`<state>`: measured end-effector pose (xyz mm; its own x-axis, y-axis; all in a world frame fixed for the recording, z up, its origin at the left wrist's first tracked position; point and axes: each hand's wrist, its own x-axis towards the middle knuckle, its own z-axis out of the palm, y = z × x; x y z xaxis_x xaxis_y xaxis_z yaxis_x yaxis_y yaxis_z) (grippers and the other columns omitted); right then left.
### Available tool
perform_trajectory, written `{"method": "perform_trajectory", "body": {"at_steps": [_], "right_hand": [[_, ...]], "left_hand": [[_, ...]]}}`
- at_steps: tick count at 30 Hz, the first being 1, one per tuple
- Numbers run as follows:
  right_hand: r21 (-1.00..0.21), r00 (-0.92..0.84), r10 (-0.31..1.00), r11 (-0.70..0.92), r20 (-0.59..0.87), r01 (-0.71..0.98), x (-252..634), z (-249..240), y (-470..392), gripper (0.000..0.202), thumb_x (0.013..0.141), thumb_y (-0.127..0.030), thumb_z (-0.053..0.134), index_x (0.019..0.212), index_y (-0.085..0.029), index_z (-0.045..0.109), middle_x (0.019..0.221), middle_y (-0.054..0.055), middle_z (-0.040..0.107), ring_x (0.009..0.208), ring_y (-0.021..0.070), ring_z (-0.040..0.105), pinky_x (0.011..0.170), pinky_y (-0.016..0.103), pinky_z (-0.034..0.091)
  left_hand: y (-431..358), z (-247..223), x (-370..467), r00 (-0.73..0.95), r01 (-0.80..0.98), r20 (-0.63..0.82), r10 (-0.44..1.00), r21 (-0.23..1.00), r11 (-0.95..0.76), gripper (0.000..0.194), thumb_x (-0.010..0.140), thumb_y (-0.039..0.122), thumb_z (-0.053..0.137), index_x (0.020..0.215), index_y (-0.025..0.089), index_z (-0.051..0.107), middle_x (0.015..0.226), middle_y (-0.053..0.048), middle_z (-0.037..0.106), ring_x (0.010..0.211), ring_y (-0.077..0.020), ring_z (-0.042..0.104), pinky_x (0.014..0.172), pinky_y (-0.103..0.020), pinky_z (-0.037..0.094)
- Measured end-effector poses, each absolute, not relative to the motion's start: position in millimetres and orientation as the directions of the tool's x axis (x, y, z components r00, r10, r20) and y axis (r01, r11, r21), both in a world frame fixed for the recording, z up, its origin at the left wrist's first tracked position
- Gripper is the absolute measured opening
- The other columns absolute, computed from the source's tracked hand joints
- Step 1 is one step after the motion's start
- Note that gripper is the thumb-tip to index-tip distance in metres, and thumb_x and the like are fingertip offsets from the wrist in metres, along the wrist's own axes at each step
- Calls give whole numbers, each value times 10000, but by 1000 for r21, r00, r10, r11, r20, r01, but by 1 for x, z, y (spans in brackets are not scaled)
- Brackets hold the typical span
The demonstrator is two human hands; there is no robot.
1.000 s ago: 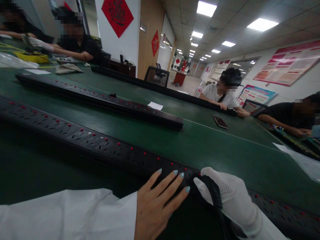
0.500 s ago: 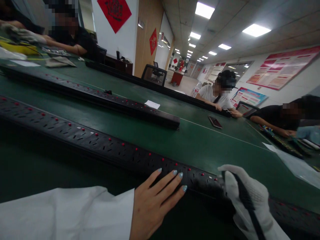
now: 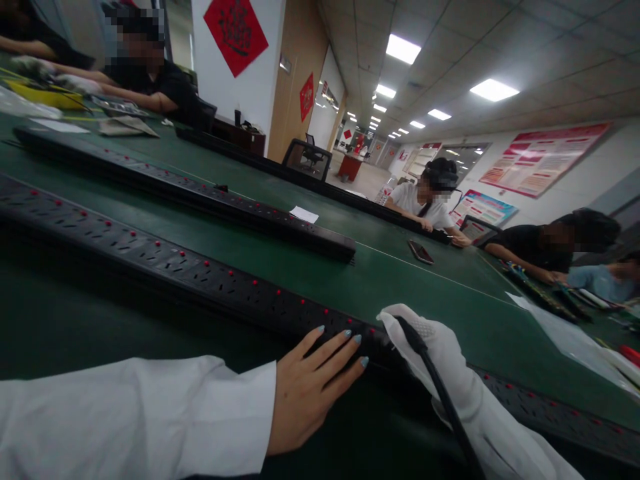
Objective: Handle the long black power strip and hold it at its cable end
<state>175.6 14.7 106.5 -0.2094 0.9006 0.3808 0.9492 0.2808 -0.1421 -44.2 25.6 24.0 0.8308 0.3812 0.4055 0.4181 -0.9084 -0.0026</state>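
Note:
A long black power strip (image 3: 165, 265), with a row of sockets and small red buttons, runs slantwise across the near side of the table. My bare left hand (image 3: 313, 387) rests flat on it, fingers stretched out and holding nothing. Just to the right, my white-gloved right hand (image 3: 425, 357) is closed around the end of a black power cord (image 3: 447, 400), close over the strip. The cord trails down past the glove to the bottom edge. Its plug end is hidden by the glove, so I cannot tell whether it sits in a socket.
Beyond lies a second black power strip (image 3: 200, 193), and a third long black bar (image 3: 280, 175) farther back. A white paper slip (image 3: 304, 214), a phone (image 3: 420, 252) and a plastic sheet (image 3: 570, 337) lie on the green table (image 3: 390, 287). Several people sit around it.
My right hand has moved left along the strip with the cord, closer to my left hand. The left hand stays flat on the strip. The view has shifted slightly.

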Motion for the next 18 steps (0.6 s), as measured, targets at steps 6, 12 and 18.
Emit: {"method": "perform_trajectory", "body": {"at_steps": [6, 12, 18], "right_hand": [[-68, -267, 890, 312, 371, 948, 179, 94, 18, 301, 943, -397, 408, 1016, -212, 634, 729, -7, 686, 590, 94, 631, 561, 207, 483], [52, -287, 845, 297, 451, 954, 176, 78, 10, 361, 906, -381, 454, 1186, -210, 604, 784, 30, 708, 592, 103, 637, 535, 178, 445], [233, -364, 743, 280, 562, 931, 176, 68, 7, 308, 877, -354, 494, 1088, -195, 652, 755, 29, 695, 597, 108, 626, 552, 196, 441]], "left_hand": [[26, 22, -44, 829, 411, 424, 365, -17, -912, 673, 824, 265, 551, 1434, 169, 284, 1505, -103, 249, 1379, -271, 201, 1081, -475, 146], [27, 23, -45, 836, 409, 407, 368, -15, -912, 673, 830, 286, 559, 1434, 180, 281, 1494, -92, 280, 1367, -265, 223, 1072, -474, 149], [27, 22, -43, 824, 421, 425, 374, -18, -907, 687, 804, 292, 578, 1423, 184, 300, 1492, -84, 282, 1372, -270, 206, 1073, -456, 152]]}}
